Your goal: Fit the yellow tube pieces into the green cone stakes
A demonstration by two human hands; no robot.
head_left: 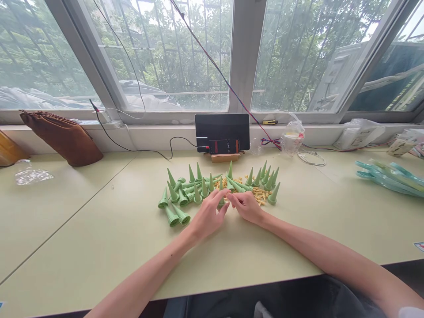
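Note:
My left hand (211, 212) is curled around a green plastic cone spike (221, 202), whose base shows between the thumb and fingers. Close against its fingertips, my right hand (247, 206) is closed in a pinch; what it holds, if anything, is too small to make out. Around both hands are several more green cone spikes, some upright like the one at the right end (274, 194), others lying on their sides at the left (172, 217). Small tan plugs (261, 194) are heaped behind the hands, partly hidden by the cones and fingers.
A phone (225, 146) leans against a black tablet (221, 128) at the table's back, with a cable plugged in. A brown pouch (66, 137) stands at the left. Teal plastic bags (391, 176) lie at the right, and a bagged cup (293, 137) stands by the window.

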